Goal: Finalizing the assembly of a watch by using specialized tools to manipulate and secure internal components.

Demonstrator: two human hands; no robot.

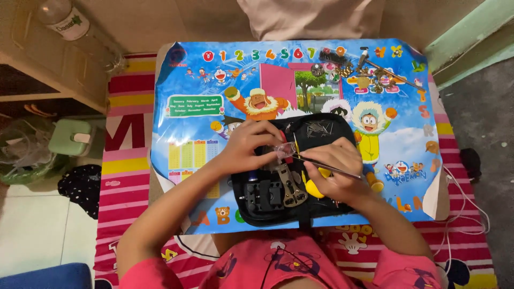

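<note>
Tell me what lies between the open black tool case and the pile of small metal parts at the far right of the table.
In the head view, only the cartoon-printed table top lies between the black tool case and the metal parts; that stretch is bare.

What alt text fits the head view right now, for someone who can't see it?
Seen from above, a person's left hand pinches a small clear part while the right hand holds a thin metal tool, both over an open black tool case. The case lies on a bright cartoon mat covering a small table; small metal parts sit at the mat's far edge.
</note>
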